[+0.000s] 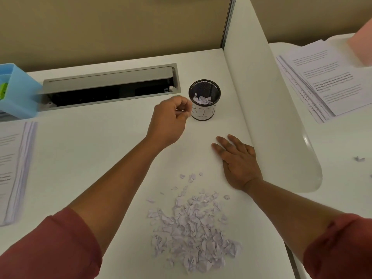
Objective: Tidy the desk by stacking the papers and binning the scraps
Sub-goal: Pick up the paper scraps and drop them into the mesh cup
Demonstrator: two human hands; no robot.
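A pile of torn paper scraps lies on the white desk near me. A small black mesh cup labelled as a bin stands farther back, with several scraps inside. My left hand hovers just left of the bin, fingers curled, pinching what looks like a small paper scrap. My right hand lies flat on the desk with fingers straight, right of the pile and beside the white divider. A stack of printed papers sits at the left edge. Another fanned stack of papers lies beyond the divider on the neighbouring desk.
A blue plastic organiser stands at the back left. A grey cable tray is recessed in the desk, open. The curved white divider bounds the right side. A stray scrap lies on the neighbouring desk.
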